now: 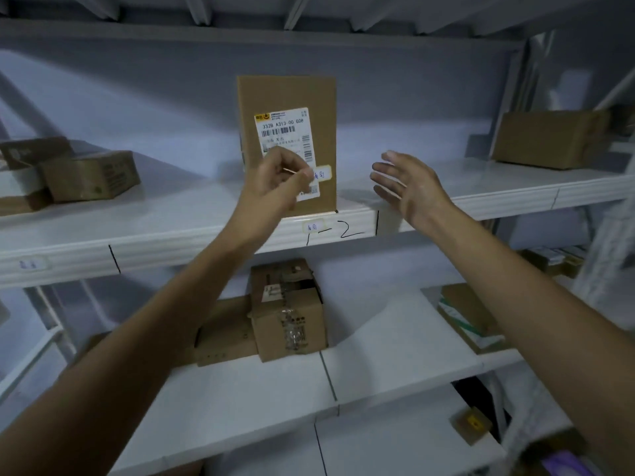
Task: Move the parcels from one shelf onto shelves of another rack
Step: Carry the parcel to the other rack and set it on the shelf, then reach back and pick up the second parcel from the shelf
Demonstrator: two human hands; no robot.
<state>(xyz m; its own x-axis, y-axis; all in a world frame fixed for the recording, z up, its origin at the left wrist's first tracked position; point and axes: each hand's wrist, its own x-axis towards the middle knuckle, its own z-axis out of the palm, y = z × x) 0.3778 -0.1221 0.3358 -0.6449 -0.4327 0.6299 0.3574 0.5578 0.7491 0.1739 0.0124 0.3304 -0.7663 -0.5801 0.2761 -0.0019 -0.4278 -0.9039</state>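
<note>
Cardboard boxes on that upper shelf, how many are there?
4: one upright parcel at centre, two boxes stacked left, one box far right. More may hide beyond the edges.

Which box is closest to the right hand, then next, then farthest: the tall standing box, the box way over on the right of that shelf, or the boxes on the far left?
From the right hand, in the head view:
1. Tall standing box, just to its left on the same shelf.
2. Box on the right, farther along that shelf.
3. Boxes on the far left, past the left hand.
</note>
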